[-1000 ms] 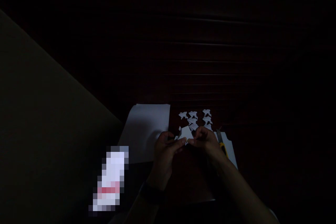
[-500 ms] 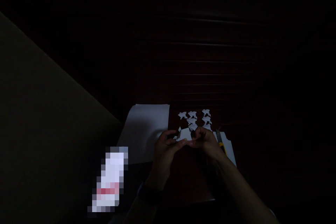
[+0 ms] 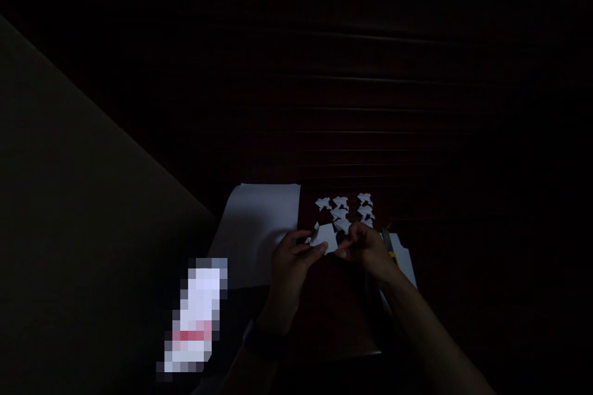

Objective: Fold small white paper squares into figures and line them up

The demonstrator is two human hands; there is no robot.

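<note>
Between my hands is a partly folded piece of white paper, with small flaps standing up on its left side. My left hand grips it from the left, thumb on the near edge and fingers behind. At its lower right corner, the thumb and fingertips of my right hand are closed in a pinch. Just beyond, several small folded paper figures lie in two columns, with one more figure off to the left. The nearest ones are partly hidden by my right hand.
White paper sheets lie on the left of the dark table. Right of my right hand, a cutter with a yellow part rests on more white paper. A pixelated bright object is at lower left. The scene is dim.
My right hand has shifted slightly right, and its thumb has parted from my left thumb. The folded paper is turned a little, with its lower right corner now showing.
</note>
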